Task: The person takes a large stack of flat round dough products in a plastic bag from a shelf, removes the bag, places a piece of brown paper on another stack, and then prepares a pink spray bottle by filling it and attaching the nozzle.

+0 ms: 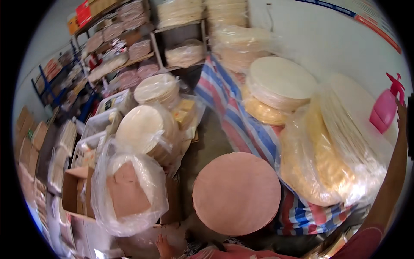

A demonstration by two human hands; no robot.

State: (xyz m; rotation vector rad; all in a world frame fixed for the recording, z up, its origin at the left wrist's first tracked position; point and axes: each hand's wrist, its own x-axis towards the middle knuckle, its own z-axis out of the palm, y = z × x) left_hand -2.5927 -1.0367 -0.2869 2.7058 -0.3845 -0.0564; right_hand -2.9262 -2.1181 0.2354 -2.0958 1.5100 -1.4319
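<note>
At the far right my right hand (401, 111) is around the back of a pink plastic spray bottle (383, 110) with a red trigger head; its arm reaches up from the bottom right. What appears to be my left hand (164, 246) is low at the bottom edge, its fingers slightly apart and nothing seen in it. Just in front of me lies a stack of round, pinkish-brown thin sheets (237, 194). Left of it, a clear plastic bag (158, 191) stands open around a torn brown piece (127, 191). The sheets' material cannot be told.
Right: a striped tarp (255, 139) under bagged cream and yellow sheets (330, 174) and a round cream stack (281, 77). Left: wrapped round stacks (140, 129), an open cardboard box (72, 194) and white plastic crates (100, 124). Loaded shelves (139, 58) stand behind, near a pale wall (307, 32).
</note>
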